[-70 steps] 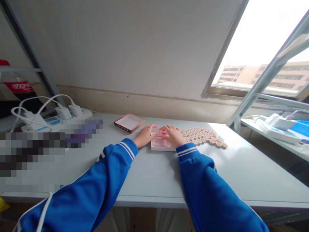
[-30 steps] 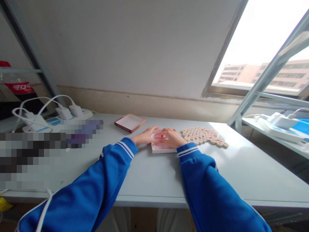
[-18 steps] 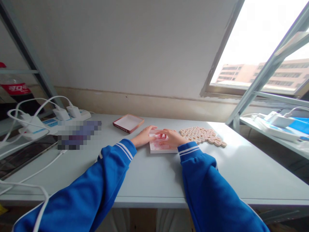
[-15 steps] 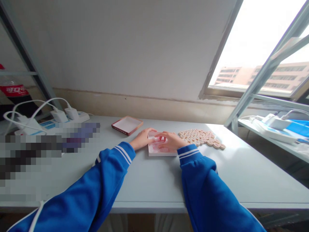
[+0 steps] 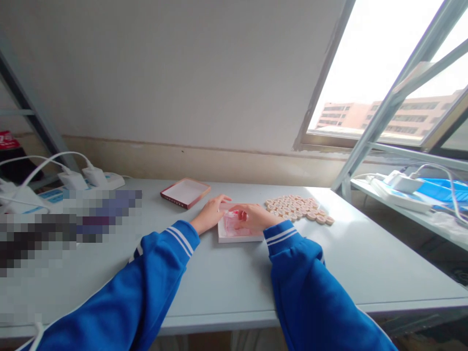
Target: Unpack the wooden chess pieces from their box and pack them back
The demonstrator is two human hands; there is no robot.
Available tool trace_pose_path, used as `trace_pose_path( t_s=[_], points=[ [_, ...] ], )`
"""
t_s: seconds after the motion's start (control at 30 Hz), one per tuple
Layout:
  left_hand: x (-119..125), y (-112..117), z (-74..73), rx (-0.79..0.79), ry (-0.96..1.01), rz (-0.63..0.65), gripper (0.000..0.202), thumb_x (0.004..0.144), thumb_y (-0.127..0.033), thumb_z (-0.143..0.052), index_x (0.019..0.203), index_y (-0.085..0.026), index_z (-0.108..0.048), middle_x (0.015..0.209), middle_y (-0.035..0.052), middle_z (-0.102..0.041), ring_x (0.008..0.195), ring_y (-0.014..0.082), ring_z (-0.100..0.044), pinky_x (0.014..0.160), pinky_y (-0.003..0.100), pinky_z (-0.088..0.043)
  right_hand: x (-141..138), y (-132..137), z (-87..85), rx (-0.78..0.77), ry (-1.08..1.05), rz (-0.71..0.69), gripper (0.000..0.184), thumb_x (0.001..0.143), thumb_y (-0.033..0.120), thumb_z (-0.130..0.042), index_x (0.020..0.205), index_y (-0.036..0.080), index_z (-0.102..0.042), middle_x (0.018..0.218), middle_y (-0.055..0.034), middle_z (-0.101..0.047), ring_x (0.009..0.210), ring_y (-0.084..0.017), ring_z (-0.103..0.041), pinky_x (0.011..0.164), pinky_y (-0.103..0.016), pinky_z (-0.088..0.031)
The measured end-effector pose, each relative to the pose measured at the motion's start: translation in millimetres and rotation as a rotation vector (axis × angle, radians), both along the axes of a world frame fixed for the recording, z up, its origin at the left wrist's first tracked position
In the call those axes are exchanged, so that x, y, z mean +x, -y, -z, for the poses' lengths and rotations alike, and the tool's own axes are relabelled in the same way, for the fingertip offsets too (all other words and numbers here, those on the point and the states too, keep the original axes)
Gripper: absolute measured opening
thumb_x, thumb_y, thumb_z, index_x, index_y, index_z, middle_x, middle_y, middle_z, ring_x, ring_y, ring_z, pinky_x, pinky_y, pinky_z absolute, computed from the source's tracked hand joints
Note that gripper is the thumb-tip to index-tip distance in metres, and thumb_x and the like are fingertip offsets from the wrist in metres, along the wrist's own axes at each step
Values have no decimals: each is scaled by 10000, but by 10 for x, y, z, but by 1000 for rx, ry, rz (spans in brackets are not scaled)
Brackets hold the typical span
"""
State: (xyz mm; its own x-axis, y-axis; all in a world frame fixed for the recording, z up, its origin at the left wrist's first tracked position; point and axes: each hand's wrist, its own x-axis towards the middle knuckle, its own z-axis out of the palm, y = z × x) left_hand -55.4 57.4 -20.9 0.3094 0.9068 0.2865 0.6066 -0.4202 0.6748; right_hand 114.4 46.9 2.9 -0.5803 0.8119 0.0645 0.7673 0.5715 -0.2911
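A shallow white box [image 5: 241, 239] sits on the table in front of me. Inside it lies a thin, crinkled pinkish sheet [image 5: 229, 225] with red marks; paper or plastic, I cannot tell. My left hand [image 5: 212, 213] is at the box's left side, its fingers stretched toward the far edge. Over the box is my right hand [image 5: 254, 217], thumb and fingers curved but apart, with the tips down at the sheet. Part of the box and sheet is hidden under this hand. To the right, several round wooden chess pieces [image 5: 298, 208] lie in a flat cluster.
A box lid or tray [image 5: 186, 192] with dark red sides lies at the back left, its white inside facing up. Further left are a power strip [image 5: 114, 181] with white chargers and cables, and a pixelated area. Metal frame posts [image 5: 345, 185] stand at the sides.
The view has shifted a little to the right. My right hand's fingers have moved slightly apart from my left hand, which stays at the box's left side.
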Motion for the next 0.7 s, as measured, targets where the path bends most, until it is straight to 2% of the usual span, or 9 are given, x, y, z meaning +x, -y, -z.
trace_pose_path(
  t_s=[0.1, 0.2, 0.37, 0.43, 0.5, 0.6, 0.7],
  points=[
    [2, 21, -11, -4, -19, -6, 352, 709, -80, -435, 1048, -163, -486, 1094, 78, -559, 1024, 181, -517, 888, 331, -408, -1, 19, -21, -9, 11, 24, 468, 660, 262, -648, 1116, 227, -546, 802, -11, -634, 734, -141, -570, 687, -255, -392],
    [2, 21, -7, -27, -3, 7, 326, 758, -188, -445, 1083, -170, -450, 1133, 89, -533, 1058, 194, -500, 910, 348, -390, 1, 5, -2, 0, 6, 17, 468, 653, 276, -662, 1106, 237, -553, 827, -13, -631, 743, -141, -564, 692, -254, -388],
    [11, 35, -14, -69, -46, 24, 397, 746, -307, -492, 1120, -187, -436, 1160, 87, -511, 1098, 225, -467, 924, 363, -365, 69, -39, -51, 78, -47, 8, 359, 687, 294, -644, 1038, 236, -591, 869, -17, -620, 735, -125, -551, 694, -250, -380],
    [12, 51, -27, -85, -76, 21, 477, 713, -346, -533, 1150, -192, -423, 1126, 86, -527, 1073, 241, -481, 909, 377, -371, 168, -40, -134, 170, -97, 87, 270, 723, 254, -609, 991, 231, -606, 876, -13, -617, 734, -116, -547, 696, -244, -378],
    [10, 64, -39, -97, -100, 22, 534, 677, -348, -568, 1165, -194, -417, 1106, 85, -533, 1046, 250, -494, 895, 382, -377, 323, -22, -225, 241, -83, 245, 193, 734, 221, -583, 923, 229, -623, 850, -11, -622, 733, -122, -550, 680, -245, -378],
    [0, 67, -43, -112, -110, 45, 497, 662, -278, -564, 1138, -198, -445, 1099, 80, -535, 1029, 247, -501, 876, 368, -389, 599, 30, -305, 172, 69, 450, 154, 699, 273, -603, 844, 245, -643, 754, -4, -633, 667, -139, -560, 611, -252, -378],
    [-9, 51, -23, -106, -103, 57, 412, 673, -210, -524, 1083, -198, -491, 1038, 69, -567, 1012, 237, -509, 864, 356, -395, 779, 93, -315, 98, 215, 464, 254, 581, 350, -681, 824, 282, -656, 708, 7, -643, 649, -158, -571, 589, -259, -382]
  ],
)
